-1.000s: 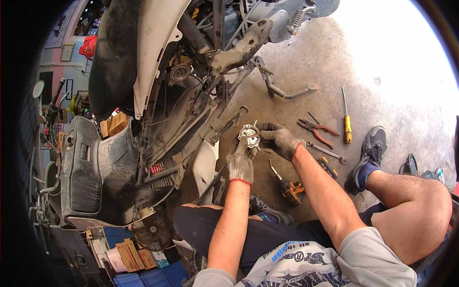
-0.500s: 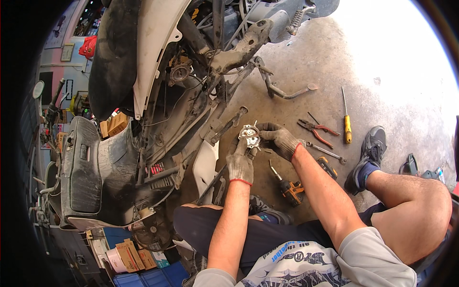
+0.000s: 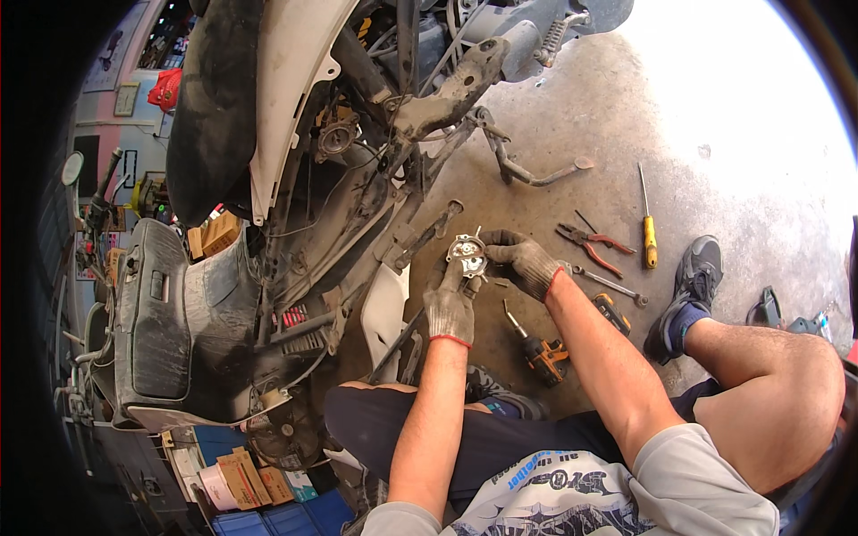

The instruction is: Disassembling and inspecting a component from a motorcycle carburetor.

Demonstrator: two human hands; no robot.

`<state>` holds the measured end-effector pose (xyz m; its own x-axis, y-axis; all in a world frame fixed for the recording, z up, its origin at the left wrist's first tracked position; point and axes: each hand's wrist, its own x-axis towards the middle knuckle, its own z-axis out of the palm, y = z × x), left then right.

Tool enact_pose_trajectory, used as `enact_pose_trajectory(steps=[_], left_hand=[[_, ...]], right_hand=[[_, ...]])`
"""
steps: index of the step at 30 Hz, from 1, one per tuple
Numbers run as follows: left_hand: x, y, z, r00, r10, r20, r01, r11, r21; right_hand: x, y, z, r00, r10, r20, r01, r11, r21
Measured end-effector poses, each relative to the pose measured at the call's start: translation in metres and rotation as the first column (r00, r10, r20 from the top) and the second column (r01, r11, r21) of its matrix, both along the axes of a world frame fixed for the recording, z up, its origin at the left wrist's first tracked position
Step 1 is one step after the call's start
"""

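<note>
Free room and obstacles. Open concrete floor [image 3: 715, 116] lies toward the far right, bare beyond the yellow-handled screwdriver [image 3: 647, 223]. Right of the right hand [image 3: 527, 261], the red-handled pliers [image 3: 592, 246] and a wrench [image 3: 612, 286] crowd the floor; the cordless drill [image 3: 541, 350] lies between the forearms. Left of the left hand [image 3: 450, 304], the stripped scooter frame [image 3: 357, 188] and its bent kickstand [image 3: 527, 165] block passage. The person's right shoe [image 3: 693, 277] bounds the near right.

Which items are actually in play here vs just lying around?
In play: metal part, held between gloved left hand and right hand.

Lying about: pliers, yellow screwdriver, wrench, orange drill, cardboard boxes, scooter beside the hands.
</note>
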<state>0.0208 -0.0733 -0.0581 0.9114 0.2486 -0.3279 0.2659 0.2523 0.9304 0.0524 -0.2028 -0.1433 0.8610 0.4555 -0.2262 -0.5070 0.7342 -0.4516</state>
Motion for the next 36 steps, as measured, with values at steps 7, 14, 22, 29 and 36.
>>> enact_pose_trajectory(steps=[7, 14, 22, 29, 36], left_hand=[[-0.0007, -0.0004, 0.0007, 0.999, -0.042, -0.003, 0.042, 0.999, 0.016], [-0.0012, -0.0021, 0.0018, 0.999, -0.038, -0.004, 0.038, 0.999, 0.011], [-0.0015, -0.0027, 0.0026, 1.000, -0.024, -0.020, 0.024, 1.000, 0.011], [-0.0010, -0.0005, 0.0010, 1.000, -0.024, -0.019, 0.024, 1.000, -0.001], [-0.0002, 0.0034, -0.0037, 0.999, -0.038, -0.004, 0.038, 0.999, -0.030]], right_hand=[[0.0009, 0.0005, -0.0023, 1.000, -0.001, 0.004, 0.001, 1.000, 0.007], [-0.0003, -0.0009, 0.0004, 1.000, -0.002, -0.010, 0.002, 1.000, 0.008], [-0.0009, -0.0020, 0.0018, 1.000, -0.003, -0.007, 0.003, 1.000, 0.008], [-0.0001, -0.0011, 0.0003, 1.000, -0.005, -0.011, 0.005, 1.000, -0.006], [0.0003, -0.0001, -0.0025, 1.000, 0.000, -0.001, 0.000, 1.000, 0.000]])
